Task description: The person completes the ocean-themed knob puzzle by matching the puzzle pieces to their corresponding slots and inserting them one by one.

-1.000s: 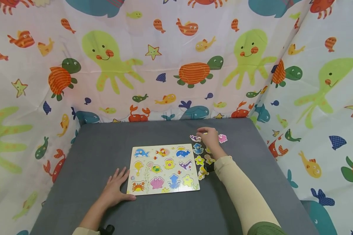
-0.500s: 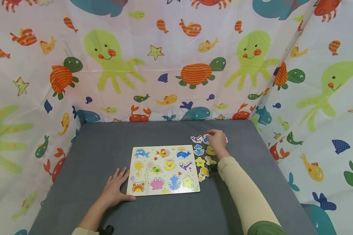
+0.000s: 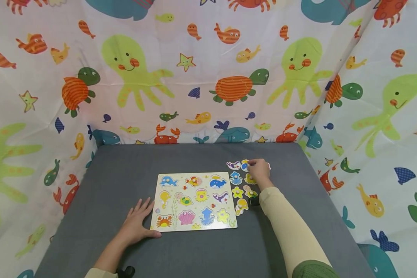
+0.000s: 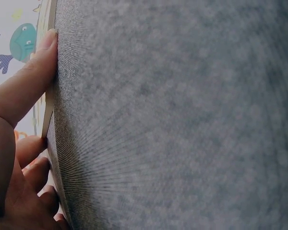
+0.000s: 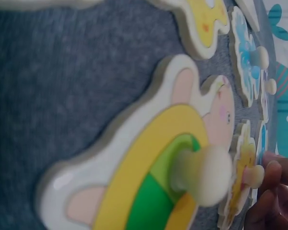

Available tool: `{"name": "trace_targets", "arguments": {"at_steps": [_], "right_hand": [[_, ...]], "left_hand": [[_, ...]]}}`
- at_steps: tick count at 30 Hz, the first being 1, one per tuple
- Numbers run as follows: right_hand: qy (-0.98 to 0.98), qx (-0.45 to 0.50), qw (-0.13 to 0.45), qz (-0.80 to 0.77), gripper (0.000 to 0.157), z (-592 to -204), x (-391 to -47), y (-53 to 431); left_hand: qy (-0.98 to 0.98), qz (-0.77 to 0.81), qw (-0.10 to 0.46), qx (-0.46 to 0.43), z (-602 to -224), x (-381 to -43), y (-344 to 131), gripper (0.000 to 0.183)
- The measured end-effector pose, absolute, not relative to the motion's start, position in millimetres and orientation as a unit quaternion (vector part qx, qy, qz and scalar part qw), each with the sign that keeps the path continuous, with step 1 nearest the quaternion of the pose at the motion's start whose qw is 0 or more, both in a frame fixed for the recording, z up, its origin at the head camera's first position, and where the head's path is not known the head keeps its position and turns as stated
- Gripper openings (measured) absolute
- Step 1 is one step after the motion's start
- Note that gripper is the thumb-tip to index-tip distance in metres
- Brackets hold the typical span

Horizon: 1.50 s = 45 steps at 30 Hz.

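Observation:
A pale wooden puzzle board (image 3: 177, 229) with sea-animal pictures lies on the grey table. My left hand (image 3: 136, 220) rests at its lower left corner, fingers spread along the left side and thumb at the front edge. In the left wrist view the thumb (image 4: 36, 72) lies along the board's edge. To the right of the board, my right hand (image 3: 260, 172) pinches at the middle of a blue whale puzzle piece (image 3: 244, 165), covering its right part. In the right wrist view the curled fingertips sit close behind a yellow knobbed piece (image 5: 242, 177).
Several knobbed pieces lie beside the board: a purple dolphin (image 3: 234, 165), a blue squid (image 3: 235, 178), a yellow star (image 3: 237, 192), a turtle (image 3: 250, 192) and a yellow seahorse (image 3: 241, 206). A sea-animal curtain (image 3: 201, 69) hangs behind the table (image 3: 142, 158).
My right hand has moved right and slightly toward me, from beside the dolphin to the whale piece, uncovering the whale's left part. My left hand stays at the board's corner.

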State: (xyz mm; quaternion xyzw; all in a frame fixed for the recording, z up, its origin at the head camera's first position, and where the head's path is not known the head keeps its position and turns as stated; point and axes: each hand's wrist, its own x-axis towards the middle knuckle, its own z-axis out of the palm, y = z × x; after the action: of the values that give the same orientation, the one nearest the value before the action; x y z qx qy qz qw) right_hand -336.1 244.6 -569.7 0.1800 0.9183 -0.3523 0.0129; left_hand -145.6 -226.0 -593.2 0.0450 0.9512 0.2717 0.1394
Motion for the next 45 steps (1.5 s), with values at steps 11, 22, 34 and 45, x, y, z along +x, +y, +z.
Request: {"name": "trace_targets", "arguments": {"at_steps": [11, 22, 34, 45], "right_hand": [[0.925, 0.169, -0.008, -0.341, 0.022, -573, -340, 250], [0.917, 0.150, -0.022, -0.369, 0.021, -551, -334, 236], [0.914, 0.084, -0.032, -0.395, 0.021, -545, -316, 215], [0.912, 0.050, -0.032, -0.406, 0.020, -543, -301, 199]], "left_hand": [[0.950, 0.275, 0.140, 0.049, -594, -146, -227, 0.133], [0.950, 0.277, 0.133, 0.050, -593, -146, -227, 0.132], [0.951, 0.272, 0.139, 0.051, -595, -146, -227, 0.135], [0.950, 0.277, 0.136, 0.055, -595, -146, -227, 0.134]]}}
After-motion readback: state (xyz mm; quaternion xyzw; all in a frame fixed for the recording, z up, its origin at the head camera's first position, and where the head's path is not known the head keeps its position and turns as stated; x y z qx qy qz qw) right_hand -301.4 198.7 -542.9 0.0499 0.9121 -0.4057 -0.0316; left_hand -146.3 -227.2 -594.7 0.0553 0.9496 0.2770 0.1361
